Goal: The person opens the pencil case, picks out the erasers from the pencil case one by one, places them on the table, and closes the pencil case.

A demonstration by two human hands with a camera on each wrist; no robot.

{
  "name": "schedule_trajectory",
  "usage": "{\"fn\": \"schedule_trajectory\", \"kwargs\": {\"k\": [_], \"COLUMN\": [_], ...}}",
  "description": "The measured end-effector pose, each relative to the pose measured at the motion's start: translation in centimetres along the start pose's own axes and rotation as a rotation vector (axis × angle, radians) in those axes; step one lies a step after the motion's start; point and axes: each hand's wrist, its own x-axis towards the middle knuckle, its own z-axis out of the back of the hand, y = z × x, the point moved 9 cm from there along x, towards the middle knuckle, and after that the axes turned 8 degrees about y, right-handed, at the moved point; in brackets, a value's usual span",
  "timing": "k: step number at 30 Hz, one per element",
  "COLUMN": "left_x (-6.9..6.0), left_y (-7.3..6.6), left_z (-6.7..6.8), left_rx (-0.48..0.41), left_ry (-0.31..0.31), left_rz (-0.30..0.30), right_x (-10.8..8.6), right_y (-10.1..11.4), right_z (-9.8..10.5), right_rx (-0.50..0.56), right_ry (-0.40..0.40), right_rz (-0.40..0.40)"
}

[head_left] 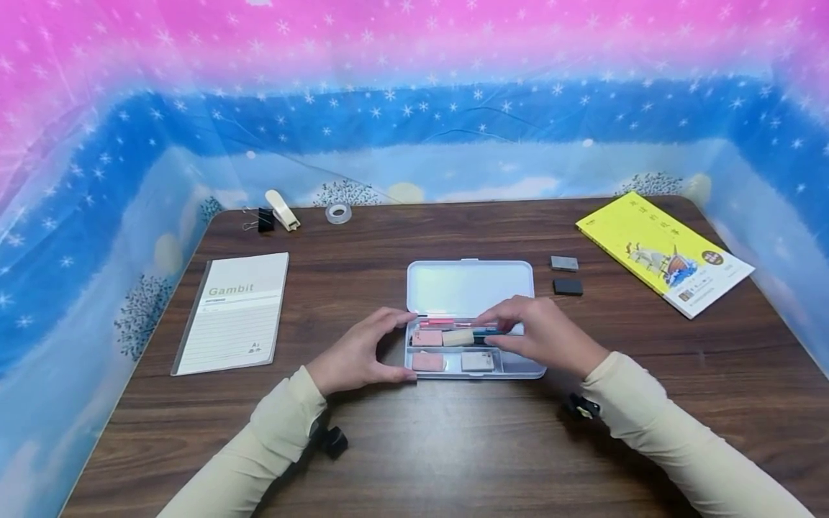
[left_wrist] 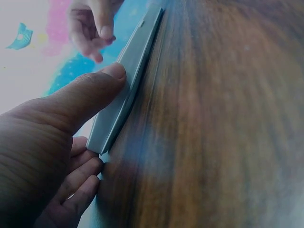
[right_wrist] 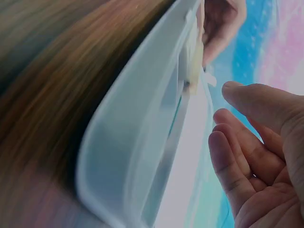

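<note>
Left hand grips white case; right hand, fingers loosely parted, hides right end of teal pen.

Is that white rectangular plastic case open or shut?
The case is open: its flat white lid lies back, exposing pink rectangular erasers.

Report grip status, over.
Left grip holding open white plastic pencil case by its left end. Right grip over it, holding nothing. Nothing visibly in the way.
</note>
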Motion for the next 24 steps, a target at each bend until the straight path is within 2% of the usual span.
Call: {"fn": "schedule_trajectory", "kwargs": {"k": [4,8,19,24], "left_x": [-0.1,0.0,0.2,0.0], "left_y": [0.1,0.0,0.0,-0.1], "left_z": [0.1,0.0,0.0,0.0], "left_rx": [0.005,0.011,0.007,0.004], "left_ry": [-0.003,-0.001,0.004,0.000], "left_rz": [0.006,0.002,-0.001,-0.001], "right_x": [1.7,2.5,2.9,2.7], "right_y": [0.8,1.0,1.1,0.9], "right_z": [-1.7,-2.7,-2.6,-2.7], "right_rx": [-0.012,-0.028,-0.048,-0.031], "right_ry": [0.075,0.131,0.138,0.107], "right_rz": [-0.003,-0.025,-0.034,-0.021]}}
